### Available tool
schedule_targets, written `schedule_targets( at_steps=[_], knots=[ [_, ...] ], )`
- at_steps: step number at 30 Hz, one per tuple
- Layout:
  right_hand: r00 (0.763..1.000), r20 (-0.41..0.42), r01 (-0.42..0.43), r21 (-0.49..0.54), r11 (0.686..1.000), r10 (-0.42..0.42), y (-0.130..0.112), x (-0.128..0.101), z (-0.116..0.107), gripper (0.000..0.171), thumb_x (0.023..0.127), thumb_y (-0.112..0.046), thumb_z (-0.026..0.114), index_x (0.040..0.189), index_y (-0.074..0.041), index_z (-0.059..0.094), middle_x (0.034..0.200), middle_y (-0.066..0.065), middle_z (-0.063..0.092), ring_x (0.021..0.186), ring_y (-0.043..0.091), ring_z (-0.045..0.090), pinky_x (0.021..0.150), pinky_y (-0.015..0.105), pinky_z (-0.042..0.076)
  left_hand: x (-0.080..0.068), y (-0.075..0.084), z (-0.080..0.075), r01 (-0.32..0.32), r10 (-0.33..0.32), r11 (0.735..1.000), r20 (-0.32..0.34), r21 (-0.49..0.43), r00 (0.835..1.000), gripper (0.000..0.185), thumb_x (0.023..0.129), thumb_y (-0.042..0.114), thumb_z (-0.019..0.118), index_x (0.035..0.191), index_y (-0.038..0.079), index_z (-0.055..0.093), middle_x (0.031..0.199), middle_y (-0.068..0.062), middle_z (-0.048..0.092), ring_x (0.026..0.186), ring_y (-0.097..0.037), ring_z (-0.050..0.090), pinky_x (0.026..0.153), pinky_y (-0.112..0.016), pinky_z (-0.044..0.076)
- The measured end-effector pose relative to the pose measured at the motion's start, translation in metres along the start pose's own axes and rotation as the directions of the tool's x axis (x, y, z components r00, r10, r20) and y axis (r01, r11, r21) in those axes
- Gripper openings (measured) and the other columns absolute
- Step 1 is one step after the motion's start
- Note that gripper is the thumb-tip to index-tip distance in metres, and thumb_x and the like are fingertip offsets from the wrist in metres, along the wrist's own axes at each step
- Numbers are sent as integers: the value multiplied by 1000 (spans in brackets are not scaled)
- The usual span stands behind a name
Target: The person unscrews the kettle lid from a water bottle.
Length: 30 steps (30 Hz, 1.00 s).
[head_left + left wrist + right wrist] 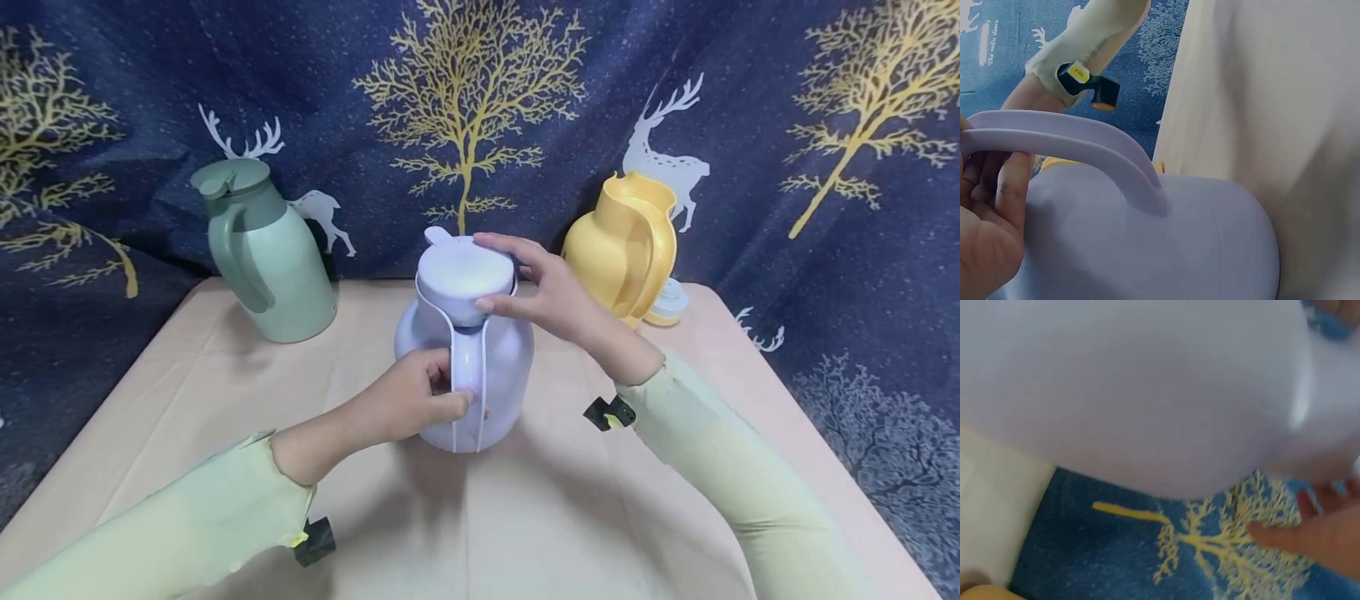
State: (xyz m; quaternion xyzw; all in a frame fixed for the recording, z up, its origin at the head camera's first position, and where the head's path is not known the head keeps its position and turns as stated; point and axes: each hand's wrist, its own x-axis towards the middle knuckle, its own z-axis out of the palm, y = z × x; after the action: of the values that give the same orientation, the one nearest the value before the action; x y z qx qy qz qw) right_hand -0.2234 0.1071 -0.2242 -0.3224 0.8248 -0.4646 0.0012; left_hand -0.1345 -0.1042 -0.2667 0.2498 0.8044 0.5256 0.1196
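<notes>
A lavender thermos jug (510,367) stands upright at the middle of the table, its handle (468,367) facing me. My left hand (412,396) grips that handle, thumb on its near side and fingers curled through the loop. The left wrist view shows the hand (991,231) at the handle's upper end. On the jug's mouth sits a round lavender lid (465,271) with a small tab pointing away. My right hand (547,292) holds the lid by its right edge, thumb at the near side and fingers at the far side. In the right wrist view the jug body (1147,394) fills much of the picture.
A green thermos jug (292,267) with its lid on stands at the back left. At the back right is a lidless yellow jug (600,258), with a pale lid with a yellow base (667,302) beside it. A dark patterned cloth (315,67) hangs behind the table.
</notes>
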Motion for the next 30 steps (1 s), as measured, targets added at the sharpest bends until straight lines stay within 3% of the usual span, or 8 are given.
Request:
schedule_targets(
  at_steps=[5,9,12,15,18,22,25,30],
  knots=[
    [984,175,5,189,982,-39,9,13,-14,75,84,-21,79,149,-11,43,154,7,46,133,21,51,114,45,39,1,-3,0,-31,31,999,6,-22,999,29,82,13,58,100,-9,63,92,-18,74,82,-5,64,79,-23,53],
    [952,300,2,202,979,-64,12,22,-24,78,85,-25,78,151,-11,39,155,8,43,130,20,53,111,41,42,0,-4,0,-55,55,998,3,-36,998,27,82,12,58,98,-9,64,90,-17,74,81,-5,64,77,-21,54],
    [938,338,7,206,978,-78,11,23,-29,88,85,-37,76,155,-12,30,160,8,35,141,21,43,115,45,37,0,-4,1,-60,60,998,-1,-32,998,26,82,12,59,97,-9,64,88,-16,73,80,-6,63,77,-21,54],
    [964,261,7,139,990,-44,0,15,-29,91,86,-46,73,157,-15,26,163,5,31,150,21,30,119,52,30,1,-4,0,-61,61,998,-3,-29,998,26,82,12,59,97,-9,63,89,-15,73,81,-6,62,77,-21,54],
    [995,90,-46,-45,998,50,-14,2,-20,81,88,-42,72,155,-17,33,160,4,36,151,22,28,120,54,27,0,-4,1,-55,55,998,-3,-26,999,26,82,12,59,98,-8,63,89,-15,73,81,-7,63,78,-22,54],
    [988,-93,-139,-206,969,122,-23,-12,0,77,84,-28,78,151,-15,41,156,9,42,147,27,34,120,51,29,1,-4,1,-43,43,999,1,-16,999,26,82,12,58,97,-8,63,89,-14,73,81,-7,62,78,-22,53],
    [984,-131,-142,-196,970,118,-21,-17,9,82,81,-26,81,151,-15,40,156,11,41,145,28,35,119,50,30,2,-3,0,-34,34,999,4,-14,999,25,82,12,58,97,-7,63,89,-14,72,81,-8,62,78,-22,53],
    [992,-59,-121,-157,980,113,-14,-11,7,93,78,-44,82,154,-22,34,156,11,40,143,28,34,117,54,32,2,-4,-1,-30,30,999,8,-15,1000,28,82,12,58,100,-8,63,90,-15,72,81,-9,62,78,-23,53]
  ],
)
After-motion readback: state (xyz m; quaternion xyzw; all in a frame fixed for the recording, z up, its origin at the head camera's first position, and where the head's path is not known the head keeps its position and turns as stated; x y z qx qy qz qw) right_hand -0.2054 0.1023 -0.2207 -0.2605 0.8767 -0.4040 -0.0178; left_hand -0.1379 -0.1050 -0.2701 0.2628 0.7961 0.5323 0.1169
